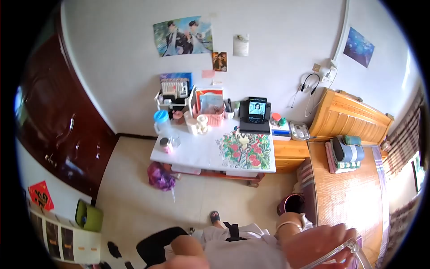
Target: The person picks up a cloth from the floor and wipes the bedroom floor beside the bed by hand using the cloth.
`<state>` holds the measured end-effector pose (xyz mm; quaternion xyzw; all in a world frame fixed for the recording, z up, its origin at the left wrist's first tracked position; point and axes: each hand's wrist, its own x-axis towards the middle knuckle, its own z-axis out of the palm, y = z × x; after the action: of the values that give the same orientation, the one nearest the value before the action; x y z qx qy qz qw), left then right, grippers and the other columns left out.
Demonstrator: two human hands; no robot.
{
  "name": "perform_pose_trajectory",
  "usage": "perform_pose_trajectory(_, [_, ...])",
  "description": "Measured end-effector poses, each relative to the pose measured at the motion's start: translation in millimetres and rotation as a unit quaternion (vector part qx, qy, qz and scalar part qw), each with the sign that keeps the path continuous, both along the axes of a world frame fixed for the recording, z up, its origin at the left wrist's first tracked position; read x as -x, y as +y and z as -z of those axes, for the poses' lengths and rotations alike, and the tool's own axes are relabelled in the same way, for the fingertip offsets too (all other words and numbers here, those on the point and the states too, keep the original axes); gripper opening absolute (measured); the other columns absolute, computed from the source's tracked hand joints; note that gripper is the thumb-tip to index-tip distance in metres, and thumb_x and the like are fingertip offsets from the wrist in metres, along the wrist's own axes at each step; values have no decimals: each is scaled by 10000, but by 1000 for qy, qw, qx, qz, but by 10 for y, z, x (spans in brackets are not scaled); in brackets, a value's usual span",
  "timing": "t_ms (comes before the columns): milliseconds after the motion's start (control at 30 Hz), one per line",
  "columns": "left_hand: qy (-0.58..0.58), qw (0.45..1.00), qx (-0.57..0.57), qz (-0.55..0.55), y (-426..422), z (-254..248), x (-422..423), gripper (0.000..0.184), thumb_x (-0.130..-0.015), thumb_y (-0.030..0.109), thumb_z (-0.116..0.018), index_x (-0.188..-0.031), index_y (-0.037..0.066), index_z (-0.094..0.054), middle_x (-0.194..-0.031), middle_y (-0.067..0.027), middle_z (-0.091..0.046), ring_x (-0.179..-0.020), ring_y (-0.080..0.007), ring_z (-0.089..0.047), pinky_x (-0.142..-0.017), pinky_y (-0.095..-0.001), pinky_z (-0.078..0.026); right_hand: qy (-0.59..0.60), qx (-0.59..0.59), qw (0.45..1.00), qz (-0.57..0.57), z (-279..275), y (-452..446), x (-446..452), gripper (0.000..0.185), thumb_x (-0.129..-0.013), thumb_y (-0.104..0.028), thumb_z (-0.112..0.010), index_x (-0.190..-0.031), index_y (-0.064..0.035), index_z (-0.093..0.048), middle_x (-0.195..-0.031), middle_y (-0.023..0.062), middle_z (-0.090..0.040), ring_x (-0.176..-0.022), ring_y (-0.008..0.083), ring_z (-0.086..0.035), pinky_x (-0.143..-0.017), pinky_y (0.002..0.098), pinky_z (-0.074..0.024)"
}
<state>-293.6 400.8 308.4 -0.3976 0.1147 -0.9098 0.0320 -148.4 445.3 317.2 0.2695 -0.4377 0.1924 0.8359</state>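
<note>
Holds a clear plastic frame in the right hand, near the lower right corner of the view, with the grip closed around a slim curved piece. Wears a light-coloured band on the right wrist. Brings the left hand partly into view at the bottom edge, too blurred and cut off to tell open from closed, or to tell of anything in the grip. Stands facing a white table set against the wall, with one dark slipper visible on the tiled floor.

Sees on the table's left side a blue-lidded jug, a glass cup and a dark-capped bottle close together. Sees farther back a pink basket with papers inside, and at the right a lit phone propped upright on a dark stand, just behind a painted rose pattern. Sees a purple plastic bag below the table's left front corner. Has to the right a wooden bed with a woven mat, bearing folded bedding near the headboard, and a dark bin beside the near part of the bed.
</note>
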Motion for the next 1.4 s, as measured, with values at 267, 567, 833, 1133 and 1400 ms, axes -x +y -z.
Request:
perform_pose_trajectory(267, [228, 958, 162, 64, 821, 544, 208, 334, -793, 307, -465, -1017, 60, -454, -892, -51, -484, -808, -215, -475, -694, -315, -401, -119, -135, 980, 87, 116, 522, 376, 87, -780, -99, -478, -801, -28, -524, -661, 30, -485, -636, 146, -469, -613, 250, -409])
perform_pose_trajectory(567, [345, 927, 122, -80, 1117, 1270, 190, 378, -781, 327, -472, -1036, 49, -448, -968, -84, -474, -875, -245, -468, -738, -367, -388, -212, -125, 959, 144, 240, 795, 459, 93, -765, -101, -504, -800, -22, -541, -682, 44, -508, -636, 149, -485, -601, 248, -422])
perform_pose_trajectory(833, [374, 909, 78, -168, 1137, 1693, 76, 417, -771, 345, -479, -1053, 40, -442, -1036, -113, -465, -935, -272, -461, -778, -412, -377, -286, -115, 935, 173, 315, 1014, 453, 101, -752, -102, -527, -799, -17, -555, -700, 57, -529, -636, 151, -499, -591, 246, -434])
perform_pose_trajectory(1133, [465, 856, 127, -185, 1223, 2134, 34, 461, -760, 364, -487, -1072, 30, -436, -1112, -146, -456, -1002, -302, -454, -823, -464, -364, -361, -117, 906, 186, 359, 1074, 386, 113, -736, -104, -553, -799, -12, -572, -721, 71, -552, -637, 153, -514, -580, 244, -448])
perform_pose_trajectory(1400, [611, 392, 683, -81, 1080, 3293, 684, 350, -759, 216, -474, -1065, 48, -494, -1069, -183, -488, -946, -297, -500, -786, -380, -410, -429, -198, 880, 51, 240, 1303, 778, 124, -723, -106, -576, -798, -7, -587, -739, 84, -573, -637, 155, -528, -570, 243, -459])
